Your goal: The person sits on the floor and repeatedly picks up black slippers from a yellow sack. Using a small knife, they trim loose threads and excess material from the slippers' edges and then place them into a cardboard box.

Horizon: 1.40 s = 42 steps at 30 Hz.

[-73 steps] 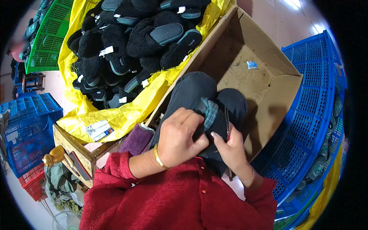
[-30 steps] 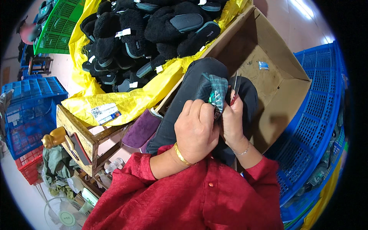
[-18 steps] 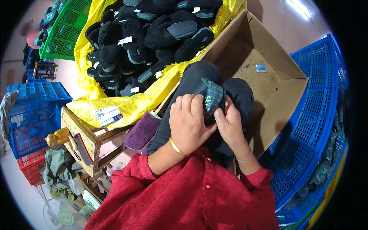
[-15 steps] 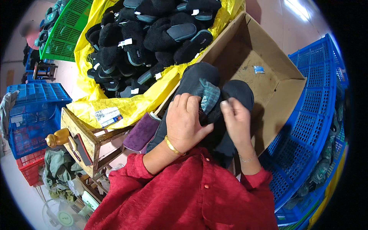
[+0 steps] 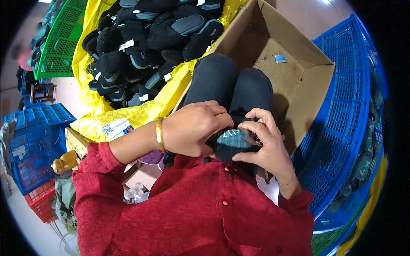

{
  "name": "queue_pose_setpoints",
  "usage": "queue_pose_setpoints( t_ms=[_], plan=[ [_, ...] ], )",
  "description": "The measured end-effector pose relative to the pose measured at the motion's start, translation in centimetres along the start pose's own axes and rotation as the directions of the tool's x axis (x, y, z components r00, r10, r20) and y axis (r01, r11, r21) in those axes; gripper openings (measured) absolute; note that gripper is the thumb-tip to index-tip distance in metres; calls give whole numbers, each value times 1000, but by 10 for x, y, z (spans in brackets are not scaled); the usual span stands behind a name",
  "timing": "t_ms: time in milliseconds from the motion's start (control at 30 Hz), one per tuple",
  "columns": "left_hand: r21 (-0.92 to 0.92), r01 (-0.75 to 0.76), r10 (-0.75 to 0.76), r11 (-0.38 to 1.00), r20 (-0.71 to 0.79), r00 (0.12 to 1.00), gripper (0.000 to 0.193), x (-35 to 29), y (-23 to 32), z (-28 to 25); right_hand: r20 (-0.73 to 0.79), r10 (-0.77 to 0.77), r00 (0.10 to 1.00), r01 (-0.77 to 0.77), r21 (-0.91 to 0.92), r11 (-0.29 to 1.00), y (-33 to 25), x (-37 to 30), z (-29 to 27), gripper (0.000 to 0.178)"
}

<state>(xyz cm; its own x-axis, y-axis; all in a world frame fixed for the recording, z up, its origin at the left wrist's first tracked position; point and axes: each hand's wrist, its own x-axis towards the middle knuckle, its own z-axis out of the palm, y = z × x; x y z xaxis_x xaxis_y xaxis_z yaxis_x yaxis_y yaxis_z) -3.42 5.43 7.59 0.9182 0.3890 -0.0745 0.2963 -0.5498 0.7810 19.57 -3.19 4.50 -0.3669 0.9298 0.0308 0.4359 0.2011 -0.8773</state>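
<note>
A dark slipper with a green plaid upper and pale lettering point(image 5: 235, 138) is over my lap, between both hands. My left hand point(image 5: 188, 128) grips its left side with curled fingers, the fingertips hidden behind the back of the hand. From the right, my right hand point(image 5: 267, 143) holds the other side, thumb at the near edge and fingers at the far edge. Something thin and dark shows at the right fingers; I cannot make out what it is. Below the plaid, a black fuzzy part of the slipper is visible.
A yellow sack point(image 5: 153, 111) full of black fuzzy slippers point(image 5: 141, 55) stands ahead on the left. Beside my knees is a cardboard box point(image 5: 294, 89) with a small blue packet point(image 5: 280, 59) inside. Blue baskets point(image 5: 337, 115) line the right; a wooden stand point(image 5: 76, 143) is at left.
Both hands have come closer to my body with the slipper, and the left forearm now lies more across. The plaid upper now faces up between the hands. The view has shifted.
</note>
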Motion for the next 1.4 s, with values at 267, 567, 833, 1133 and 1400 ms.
queue_pose_setpoints(
  t_ms=[267,567,833,1133,1400],
  plan=[
    [102,16,-16,995,5,1000,61,32,-24,13,-70,104,992,-120,-293,948,10,-3,-10,64],
    [60,45,-33,997,-193,981,52,36,-26,32,-65,61,996,-74,-221,973,32,4,-16,61],
    [104,82,-40,991,-358,933,52,33,-21,55,-26,88,996,-91,-211,973,37,2,-25,56],
    [168,5,57,986,-365,929,47,35,-33,53,46,11,999,5,-343,939,38,8,-26,61],
    [209,-17,126,978,-522,844,40,49,-41,55,-141,-71,987,16,-355,935,52,15,-15,45]
  ],
)
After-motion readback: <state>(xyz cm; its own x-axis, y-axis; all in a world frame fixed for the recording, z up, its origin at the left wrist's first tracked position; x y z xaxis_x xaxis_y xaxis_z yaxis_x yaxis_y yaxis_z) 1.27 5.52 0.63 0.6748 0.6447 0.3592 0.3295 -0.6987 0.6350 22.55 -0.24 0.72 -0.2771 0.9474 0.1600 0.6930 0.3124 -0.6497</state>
